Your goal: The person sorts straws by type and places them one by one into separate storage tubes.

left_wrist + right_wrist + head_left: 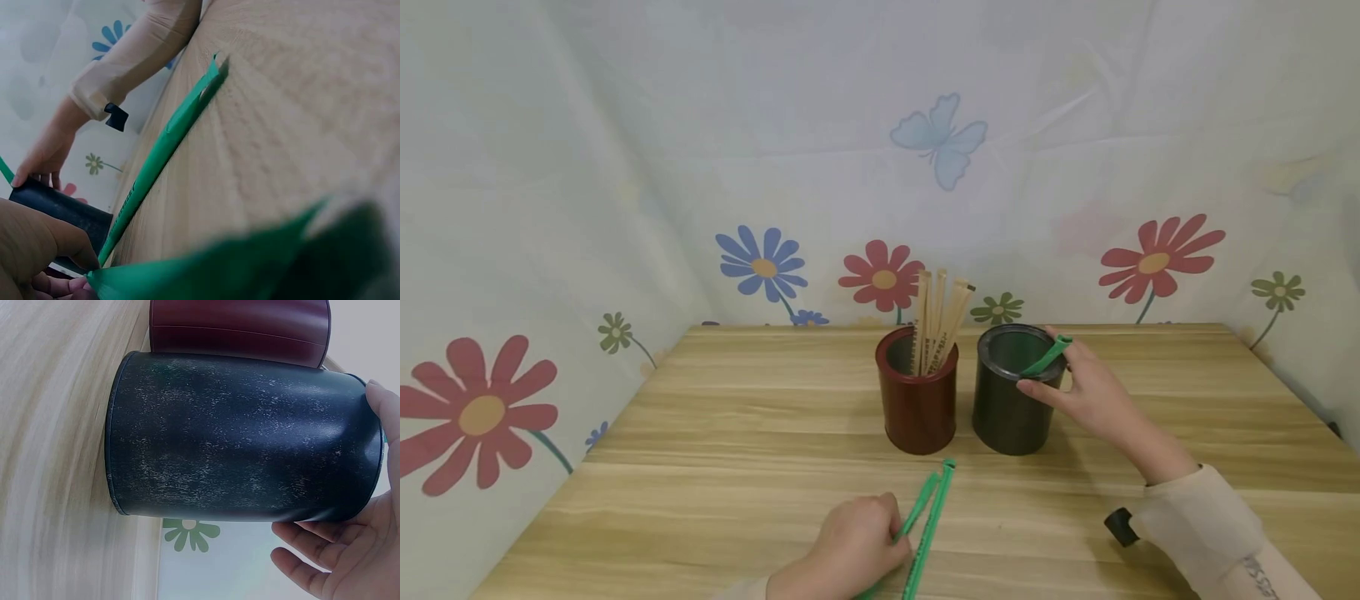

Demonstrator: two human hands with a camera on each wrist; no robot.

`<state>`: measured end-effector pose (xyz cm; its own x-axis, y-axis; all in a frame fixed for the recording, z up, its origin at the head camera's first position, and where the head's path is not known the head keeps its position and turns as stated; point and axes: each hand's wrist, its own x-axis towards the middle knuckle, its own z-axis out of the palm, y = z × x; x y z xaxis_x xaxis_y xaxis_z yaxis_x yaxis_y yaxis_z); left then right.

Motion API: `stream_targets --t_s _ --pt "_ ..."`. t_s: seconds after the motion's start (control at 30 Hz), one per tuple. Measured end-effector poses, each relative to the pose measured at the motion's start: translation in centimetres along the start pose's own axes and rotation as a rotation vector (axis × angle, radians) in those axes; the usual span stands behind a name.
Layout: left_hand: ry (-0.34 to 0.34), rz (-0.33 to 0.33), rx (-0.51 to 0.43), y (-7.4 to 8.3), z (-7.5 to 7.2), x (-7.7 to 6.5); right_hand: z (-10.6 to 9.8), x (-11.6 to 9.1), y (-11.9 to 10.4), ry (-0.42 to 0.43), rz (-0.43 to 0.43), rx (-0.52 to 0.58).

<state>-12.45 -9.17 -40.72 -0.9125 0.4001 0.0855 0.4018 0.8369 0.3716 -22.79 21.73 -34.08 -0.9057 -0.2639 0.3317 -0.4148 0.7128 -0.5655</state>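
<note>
My left hand (853, 542) pinches a green paper-wrapped stick (919, 506) low over the front of the table; in the left wrist view its blurred near end (212, 269) fills the bottom. Beside it a second green wrapped stick (931, 533) lies on the wood. My right hand (1097, 392) grips the upper part of a black cup (1011, 417), thumb at the front rim and fingers round the far side. A green wrapped stick (1047, 357) leans inside this cup, its top over the rim. The cup's inner bottom is hidden.
Close left of the black cup stands a dark red cup (919, 417) with several tan paper-wrapped sticks (936, 321) upright in it. A flowered curtain (820, 167) hangs behind the wooden table (737, 433).
</note>
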Motion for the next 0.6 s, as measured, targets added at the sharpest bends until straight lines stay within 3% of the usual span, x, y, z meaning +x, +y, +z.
stream_targets --t_s 0.3,0.6 --pt "-0.007 -0.046 -0.055 0.2 -0.7 0.1 0.0 0.0 0.0 0.009 -0.013 0.001" --pt "0.034 0.0 -0.125 0.4 -2.6 0.3 -0.1 0.0 -0.1 0.006 -0.002 -0.006"
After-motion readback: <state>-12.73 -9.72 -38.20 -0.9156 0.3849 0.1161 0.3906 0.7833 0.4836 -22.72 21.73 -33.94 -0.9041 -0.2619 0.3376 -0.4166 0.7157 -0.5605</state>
